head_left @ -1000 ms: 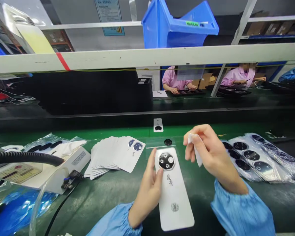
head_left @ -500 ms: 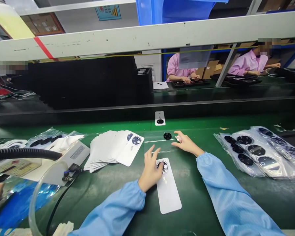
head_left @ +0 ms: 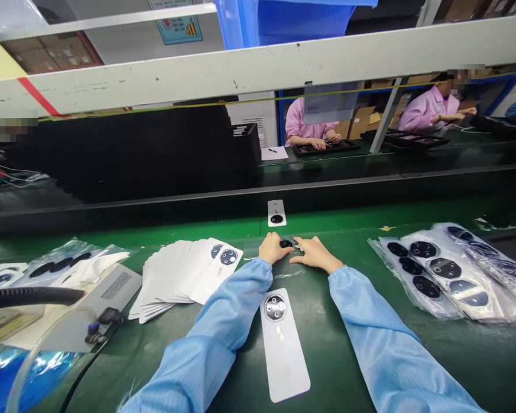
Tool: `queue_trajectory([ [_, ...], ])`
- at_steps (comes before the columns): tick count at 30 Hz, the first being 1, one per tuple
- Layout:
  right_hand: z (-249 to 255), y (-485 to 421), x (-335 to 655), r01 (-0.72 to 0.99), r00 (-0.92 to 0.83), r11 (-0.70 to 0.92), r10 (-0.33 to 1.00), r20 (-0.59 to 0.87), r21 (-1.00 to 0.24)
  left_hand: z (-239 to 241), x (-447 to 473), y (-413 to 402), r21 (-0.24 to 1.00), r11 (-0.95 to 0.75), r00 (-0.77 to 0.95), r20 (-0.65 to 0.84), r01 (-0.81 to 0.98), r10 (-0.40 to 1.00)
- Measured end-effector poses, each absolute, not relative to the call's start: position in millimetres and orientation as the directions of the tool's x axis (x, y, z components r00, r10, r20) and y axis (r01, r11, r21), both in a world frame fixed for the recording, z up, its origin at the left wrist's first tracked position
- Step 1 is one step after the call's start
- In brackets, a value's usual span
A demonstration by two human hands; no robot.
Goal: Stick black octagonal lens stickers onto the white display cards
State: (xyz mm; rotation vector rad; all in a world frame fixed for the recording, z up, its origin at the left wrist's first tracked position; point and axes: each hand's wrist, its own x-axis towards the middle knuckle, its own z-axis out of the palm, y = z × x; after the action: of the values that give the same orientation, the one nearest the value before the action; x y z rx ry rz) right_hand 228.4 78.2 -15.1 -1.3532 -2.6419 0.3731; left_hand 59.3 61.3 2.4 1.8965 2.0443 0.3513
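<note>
A white phone back cover [head_left: 282, 344] with a round camera ring lies flat on the green bench between my two blue sleeves. Both arms stretch forward past it. My left hand [head_left: 273, 248] is curled, its fingertips pinching at a small black round lens piece [head_left: 286, 244] on a clear film strip. My right hand [head_left: 315, 253] rests just right of that piece, fingers closed together and pressing on the film. A fanned stack of white covers [head_left: 184, 276] lies to the left.
Another white cover [head_left: 276, 213] sits further away on the green conveyor. Clear bags of black round lens pieces [head_left: 438, 268] lie at the right. A black hose, a white device and plastic bags occupy the left. People in pink sit at a far bench.
My left hand left the cover's camera ring and reached forward to the black lens piece. My right hand, which held a white wipe a second ago, now lies on the film.
</note>
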Motion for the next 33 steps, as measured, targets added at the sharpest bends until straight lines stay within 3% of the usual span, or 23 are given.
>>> queue_trajectory([
  [6,-12,74,226,0.778,-0.587,0.572,0.809,0.025,-0.257,22,70,69,0.275,0.100,-0.060,-0.150,0.956,0.987],
  [15,-7,68,226,0.807,-0.558,0.549,0.830,0.024,-0.216,35,93,51,0.164,0.032,-0.012,-0.124,0.986,0.992],
  [27,-2,62,226,0.816,-0.545,0.536,0.838,0.020,-0.217,14,98,36,0.220,-0.061,0.050,0.053,0.974,0.997],
  [33,-7,65,225,0.812,-0.548,0.541,0.836,0.035,-0.218,4,98,29,0.340,-0.032,-0.003,0.102,0.940,0.995],
])
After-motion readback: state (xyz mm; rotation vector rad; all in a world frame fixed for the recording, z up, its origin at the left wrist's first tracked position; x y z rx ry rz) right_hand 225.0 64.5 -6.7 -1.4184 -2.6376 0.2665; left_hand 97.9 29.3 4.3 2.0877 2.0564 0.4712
